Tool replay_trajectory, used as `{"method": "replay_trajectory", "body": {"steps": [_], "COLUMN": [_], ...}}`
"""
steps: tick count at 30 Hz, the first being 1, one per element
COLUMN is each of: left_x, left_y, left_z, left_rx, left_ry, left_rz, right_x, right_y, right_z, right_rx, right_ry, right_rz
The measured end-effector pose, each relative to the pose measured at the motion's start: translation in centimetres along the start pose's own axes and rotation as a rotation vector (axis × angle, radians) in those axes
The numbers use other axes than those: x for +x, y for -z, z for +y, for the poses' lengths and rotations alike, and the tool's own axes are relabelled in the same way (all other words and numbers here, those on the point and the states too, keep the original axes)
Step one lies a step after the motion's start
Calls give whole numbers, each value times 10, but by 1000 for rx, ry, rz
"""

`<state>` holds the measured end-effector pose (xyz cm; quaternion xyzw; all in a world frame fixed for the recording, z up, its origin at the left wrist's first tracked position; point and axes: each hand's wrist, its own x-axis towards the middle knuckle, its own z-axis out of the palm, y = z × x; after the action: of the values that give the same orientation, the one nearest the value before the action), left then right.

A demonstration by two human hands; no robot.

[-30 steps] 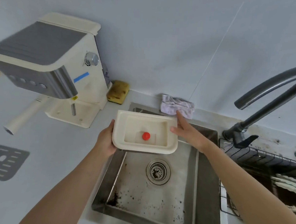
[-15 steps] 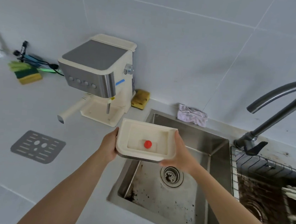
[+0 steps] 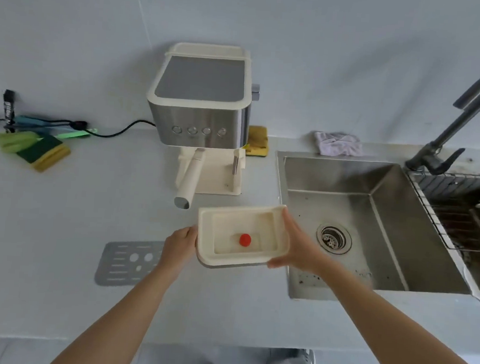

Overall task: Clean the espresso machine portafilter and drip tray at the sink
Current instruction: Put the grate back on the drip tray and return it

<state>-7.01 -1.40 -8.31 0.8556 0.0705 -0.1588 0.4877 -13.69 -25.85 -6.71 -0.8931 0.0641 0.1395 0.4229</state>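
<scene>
I hold the cream drip tray [image 3: 206, 236] level above the counter, just left of the sink [image 3: 333, 177]. A red float [image 3: 245, 240] sits in its well. My left hand [image 3: 179, 244] grips the tray's left edge and my right hand [image 3: 296, 248] grips its right edge. The espresso machine [image 3: 202, 99] stands behind the tray, its bay under the spouts bare. The portafilter [image 3: 189, 177] is locked in the machine, with its cream handle pointing toward me. The tray's metal grate [image 3: 122, 261] lies flat on the counter to the left.
A purple cloth [image 3: 338, 143] lies behind the sink and a yellow sponge [image 3: 257, 142] beside the machine. A green-yellow sponge and gloves [image 3: 34, 147] sit far left with a power cord. The dark faucet [image 3: 465, 112] arches at right over a wire rack [image 3: 464, 209].
The tray came away from above the sink basin and now hangs over the counter in front of the machine. My view swung left and pulled back.
</scene>
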Motion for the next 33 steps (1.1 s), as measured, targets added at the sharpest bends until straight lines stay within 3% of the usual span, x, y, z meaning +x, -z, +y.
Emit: {"method": "replay_trajectory", "body": {"steps": [5, 19, 29, 33], "left_x": [-10, -6, -7, -6], "left_y": [15, 7, 34, 74], "left_z": [-23, -38, -43, -58], "left_rx": [188, 462, 285, 110], "left_ry": [-95, -95, -27, 56], "left_rz": [-118, -84, -44, 66], "right_x": [-17, -22, -18, 2], "right_y": [-38, -57, -55, -63], "right_z": [0, 3, -7, -41], "right_rx": [-14, -179, -422, -559], "right_ry": [-72, -125, -181, -39], "right_rz": [13, -34, -108, -64]}}
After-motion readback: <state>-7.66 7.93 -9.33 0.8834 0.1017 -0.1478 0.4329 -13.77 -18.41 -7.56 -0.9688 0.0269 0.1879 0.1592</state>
